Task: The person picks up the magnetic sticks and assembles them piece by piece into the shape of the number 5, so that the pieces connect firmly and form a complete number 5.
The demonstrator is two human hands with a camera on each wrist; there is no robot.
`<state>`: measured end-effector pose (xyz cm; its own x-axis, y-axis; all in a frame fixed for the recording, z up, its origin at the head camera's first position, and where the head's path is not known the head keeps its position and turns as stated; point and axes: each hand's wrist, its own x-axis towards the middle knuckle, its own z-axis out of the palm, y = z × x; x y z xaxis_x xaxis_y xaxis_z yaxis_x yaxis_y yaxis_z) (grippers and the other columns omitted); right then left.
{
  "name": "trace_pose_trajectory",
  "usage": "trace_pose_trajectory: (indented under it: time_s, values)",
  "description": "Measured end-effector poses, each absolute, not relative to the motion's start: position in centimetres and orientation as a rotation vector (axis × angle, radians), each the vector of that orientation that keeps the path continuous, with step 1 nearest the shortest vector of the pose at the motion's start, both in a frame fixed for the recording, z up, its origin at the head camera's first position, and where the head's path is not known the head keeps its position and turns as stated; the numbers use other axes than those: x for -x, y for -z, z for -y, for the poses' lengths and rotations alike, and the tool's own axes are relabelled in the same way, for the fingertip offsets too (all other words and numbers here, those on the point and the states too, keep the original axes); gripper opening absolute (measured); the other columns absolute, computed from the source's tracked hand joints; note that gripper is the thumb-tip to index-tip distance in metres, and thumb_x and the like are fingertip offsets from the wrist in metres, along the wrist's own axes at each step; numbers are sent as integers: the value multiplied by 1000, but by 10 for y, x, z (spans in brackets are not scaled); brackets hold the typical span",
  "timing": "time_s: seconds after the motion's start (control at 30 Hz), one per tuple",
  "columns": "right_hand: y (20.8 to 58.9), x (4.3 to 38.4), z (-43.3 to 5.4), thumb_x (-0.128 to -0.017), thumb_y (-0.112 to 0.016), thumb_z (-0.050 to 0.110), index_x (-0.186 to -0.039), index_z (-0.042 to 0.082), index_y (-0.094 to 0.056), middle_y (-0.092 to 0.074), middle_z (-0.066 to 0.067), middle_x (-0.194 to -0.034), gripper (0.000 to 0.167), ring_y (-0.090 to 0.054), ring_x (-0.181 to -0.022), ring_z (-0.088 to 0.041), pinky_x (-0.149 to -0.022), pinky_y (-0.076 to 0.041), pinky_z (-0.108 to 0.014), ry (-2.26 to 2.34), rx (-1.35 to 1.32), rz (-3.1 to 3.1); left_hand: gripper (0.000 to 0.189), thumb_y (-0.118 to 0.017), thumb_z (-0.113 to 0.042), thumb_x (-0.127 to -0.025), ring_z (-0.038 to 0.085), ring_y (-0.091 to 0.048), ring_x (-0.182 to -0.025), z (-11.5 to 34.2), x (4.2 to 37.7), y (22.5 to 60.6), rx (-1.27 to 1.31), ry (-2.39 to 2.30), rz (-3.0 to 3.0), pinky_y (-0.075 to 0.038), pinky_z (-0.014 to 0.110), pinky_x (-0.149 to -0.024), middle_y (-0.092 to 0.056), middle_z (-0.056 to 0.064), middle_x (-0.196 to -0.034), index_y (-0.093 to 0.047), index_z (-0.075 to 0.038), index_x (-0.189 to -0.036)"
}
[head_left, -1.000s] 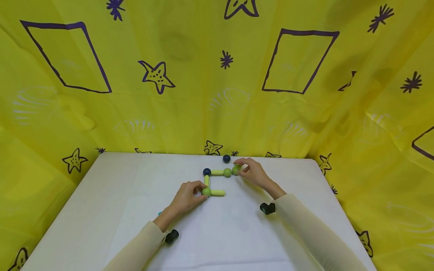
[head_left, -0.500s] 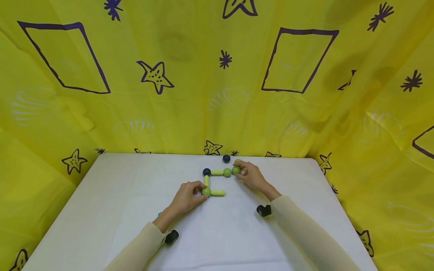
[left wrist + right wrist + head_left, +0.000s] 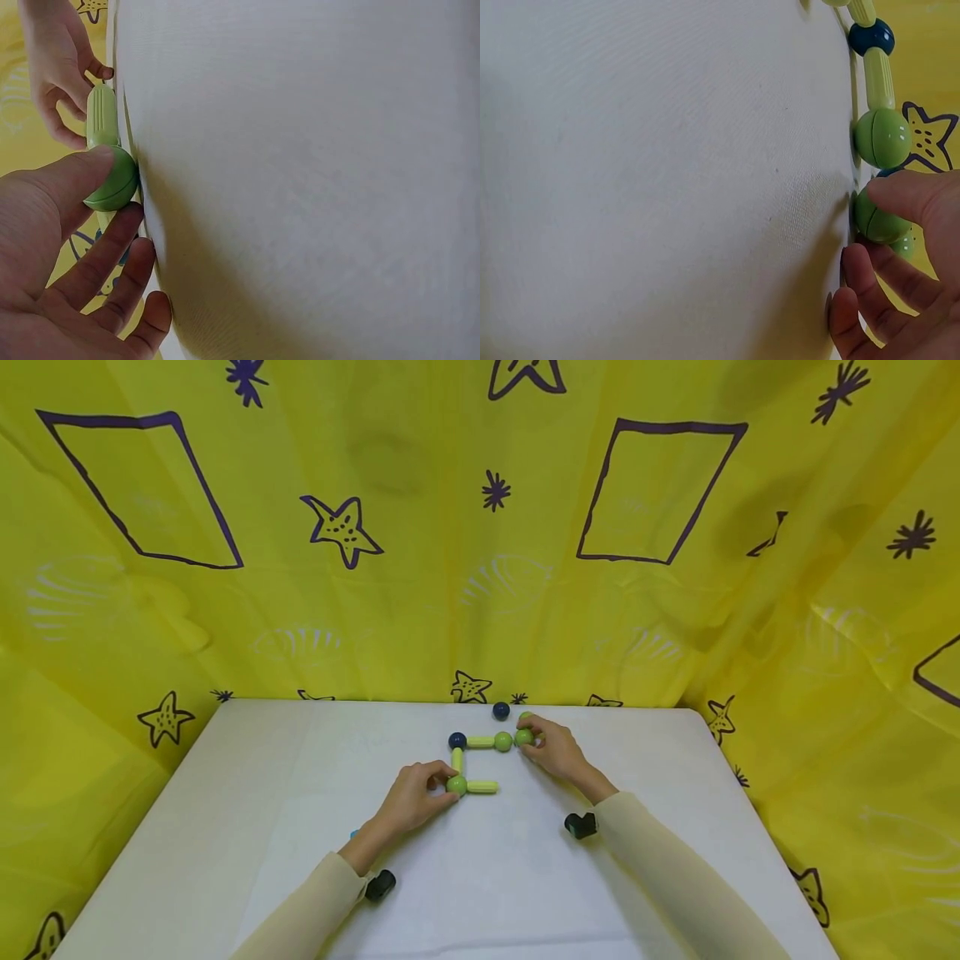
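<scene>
A chain of light green rods and balls lies on the table. My left hand [image 3: 412,795] pinches its near green ball [image 3: 457,785], from which one rod [image 3: 482,787] points right and another [image 3: 457,762] runs to a dark blue ball [image 3: 457,741]. From there a third rod [image 3: 481,742] leads to a green end ball [image 3: 503,742]. Just right of that end, a separate green ball [image 3: 881,215] sits between thumb and fingertips of my right hand [image 3: 558,750]. The two green balls are close, with a small gap in the right wrist view.
A loose dark blue ball [image 3: 501,711] lies near the table's [image 3: 300,777] back edge. Another green ball [image 3: 526,717] shows partly behind my right fingers. Yellow patterned curtain [image 3: 420,610] hangs behind the table and along both sides.
My right hand and forearm have shifted slightly left and nearer, and its fingers now show more of the held green ball and another one behind. The left hand stays in place.
</scene>
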<state>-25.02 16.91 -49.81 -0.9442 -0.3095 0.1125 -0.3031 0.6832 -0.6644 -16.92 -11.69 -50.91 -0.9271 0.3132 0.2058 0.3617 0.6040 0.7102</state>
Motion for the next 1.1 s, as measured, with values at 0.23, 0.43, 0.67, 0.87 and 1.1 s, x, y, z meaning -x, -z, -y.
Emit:
trace_pose_trajectory:
  time_s: [0.23, 0.43, 0.67, 0.87, 1.1]
  values:
    - [495, 248, -170, -90, -75, 2, -122, 9, -65, -69, -13, -109, 34, -58, -79, -20, -75, -49, -36, 1165, 510, -2853, 24, -85, -12, -85, 13, -60, -83, 118, 169, 509, 584, 1242, 2760, -50, 33, -77, -73, -3, -91, -76, -11, -107]
    - [495, 249, -172, -90, -74, 2, -122, 9, -63, -69, -16, -114, 35, -61, -82, -22, -77, -51, -37, 1165, 487, -2813, 24, -85, -11, -85, 15, -60, -83, 117, 170, 508, 588, 1243, 2764, -49, 32, -76, -74, -3, -91, -76, -10, -107]
    - [492, 246, -182, -90, -75, 3, -116, 11, -60, -69, -19, -120, 31, -67, -87, -23, -76, -55, -36, 1217, 534, -2692, 23, -85, -11, -85, 16, -62, -84, 117, 169, 507, 587, 1242, 2767, -51, 33, -77, -74, -2, -91, -76, -10, -106]
    - [488, 236, -191, -91, -76, 5, -115, 12, -59, -69, -22, -120, 30, -66, -78, -19, -66, -53, -32, 1234, 600, -2631, 24, -84, -11, -85, 15, -61, -84, 117, 168, 508, 580, 1234, 2773, -50, 33, -77, -73, -2, -92, -75, -10, -107]
    - [482, 219, -194, -90, -77, 7, -112, 14, -59, -70, -20, -120, 29, -65, -77, -15, -69, -53, -30, 1221, 619, -2630, 24, -84, -12, -85, 16, -61, -83, 116, 168, 507, 571, 1231, 2775, -50, 33, -77, -73, -2, -91, -75, -10, -108]
